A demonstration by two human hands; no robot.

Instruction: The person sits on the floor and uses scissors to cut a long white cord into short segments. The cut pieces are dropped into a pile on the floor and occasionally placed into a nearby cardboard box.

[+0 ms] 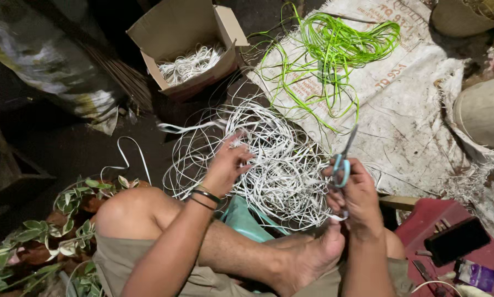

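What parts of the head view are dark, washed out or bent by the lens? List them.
Head view: upper left falls into deep shadow; the white strip tangle and woven sack are brightly lit, near glare; the cardboard box leans from wide-angle distortion; the right hand with scissors looks slightly soft.

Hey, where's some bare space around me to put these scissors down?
Free: the dark floor left of the white strip tangle, below the cardboard box; and the bare sacking right of the green strips. Crowded: the tangle ahead, and the red mat with the phone and small tools.
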